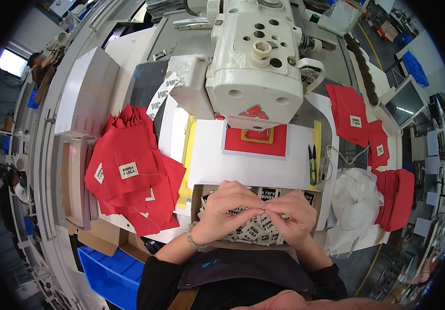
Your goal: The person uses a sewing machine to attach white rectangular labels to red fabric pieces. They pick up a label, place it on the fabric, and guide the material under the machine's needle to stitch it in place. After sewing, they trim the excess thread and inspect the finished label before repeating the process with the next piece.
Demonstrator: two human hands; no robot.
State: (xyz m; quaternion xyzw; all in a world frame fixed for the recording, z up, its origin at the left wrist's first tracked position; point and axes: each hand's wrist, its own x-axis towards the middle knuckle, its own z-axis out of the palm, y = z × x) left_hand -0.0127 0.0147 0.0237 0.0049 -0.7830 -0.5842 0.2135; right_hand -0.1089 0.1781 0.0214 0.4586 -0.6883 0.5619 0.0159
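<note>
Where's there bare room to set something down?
The white surface between the red fabric under the sewing machine and the label box, yellow strip left, snips right. Crowded: far left, piled red pieces; far right, plastic bag and red stack; the box, beneath left hand and right hand.

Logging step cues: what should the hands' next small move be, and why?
Likely bring the small item, perhaps a label, to the red piece under the machine: left hand and right hand appear to pinch it over loose labels, and the red pile carries such labels.
</note>
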